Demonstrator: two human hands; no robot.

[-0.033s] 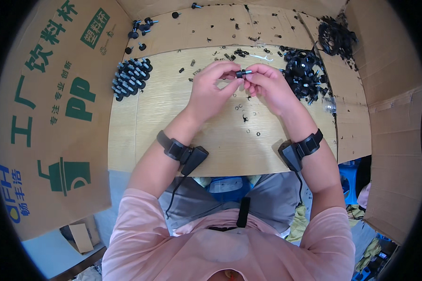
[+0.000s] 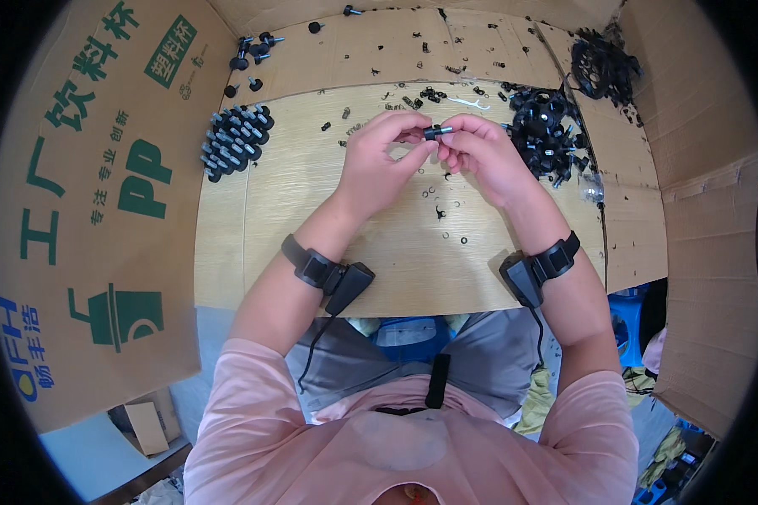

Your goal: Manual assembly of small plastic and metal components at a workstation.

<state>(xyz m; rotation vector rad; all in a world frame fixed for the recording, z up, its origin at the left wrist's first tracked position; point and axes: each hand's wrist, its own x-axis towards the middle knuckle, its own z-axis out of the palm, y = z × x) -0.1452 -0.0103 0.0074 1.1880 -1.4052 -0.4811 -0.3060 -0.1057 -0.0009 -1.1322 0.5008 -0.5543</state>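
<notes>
Both hands are raised together over the far middle of the tabletop (image 2: 312,252). The left hand (image 2: 379,164) and the right hand (image 2: 484,156) meet at the fingertips, each pinched narrow on one end of a small black part with a silver pin (image 2: 436,131), which lies level between them, above the wood and not touching it.

A tidy cluster of finished black knobs (image 2: 236,141) sits at the far left corner of the tabletop. A loose pile of black plastic parts (image 2: 547,126) lies at the far right edge, just beside the right hand. Small black washers (image 2: 446,210) are scattered on the wood below the hands. A few more knobs (image 2: 253,52) rest on the cardboard flap (image 2: 354,50) beyond the far edge, and a tangle of black rings (image 2: 602,59) lies on the cardboard at the far right.

Each wrist carries a black strap with a small device (image 2: 345,282).
</notes>
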